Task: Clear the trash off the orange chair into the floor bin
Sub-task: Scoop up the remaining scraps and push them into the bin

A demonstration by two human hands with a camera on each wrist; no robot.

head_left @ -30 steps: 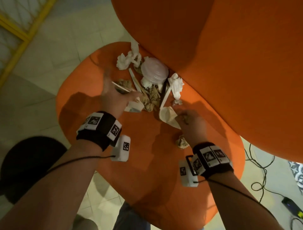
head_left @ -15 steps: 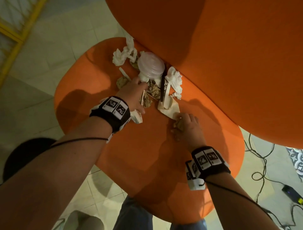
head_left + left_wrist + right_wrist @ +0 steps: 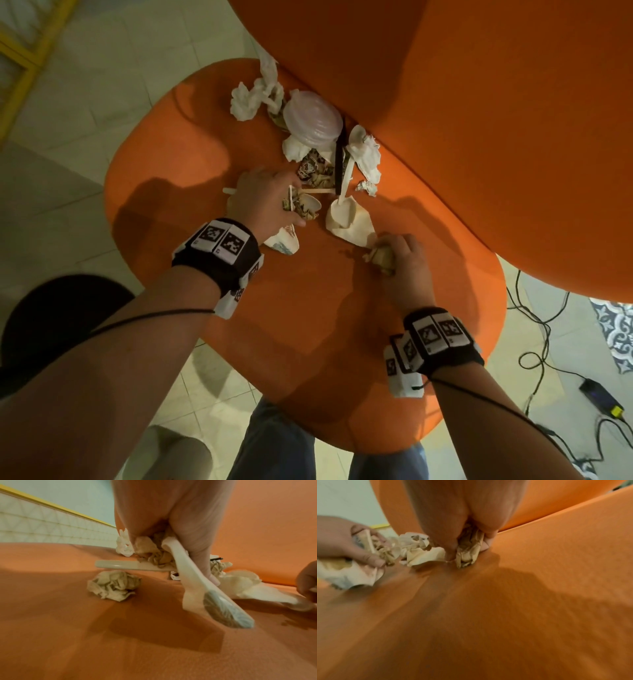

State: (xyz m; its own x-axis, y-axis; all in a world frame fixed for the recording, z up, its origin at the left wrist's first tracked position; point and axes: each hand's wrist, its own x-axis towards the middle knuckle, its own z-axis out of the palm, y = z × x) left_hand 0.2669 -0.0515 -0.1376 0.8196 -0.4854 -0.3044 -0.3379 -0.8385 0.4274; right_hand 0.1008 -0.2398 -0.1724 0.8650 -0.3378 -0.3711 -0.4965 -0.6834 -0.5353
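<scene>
Spreading across the view, the rounded orange upholstered chair seat (image 3: 308,325) carries a litter pile against its back edge, where the backrest rises. The round black floor bin (image 3: 51,325) sits off the seat's left edge. In the pile lies a ribbed clear plastic dome lid (image 3: 313,120). The left hand (image 3: 263,202) grasps a flattened white paper cup (image 3: 212,599) with brown scraps. The right hand (image 3: 404,263), near the seat's right edge, clenches a crumpled tan paper wad (image 3: 469,550).
</scene>
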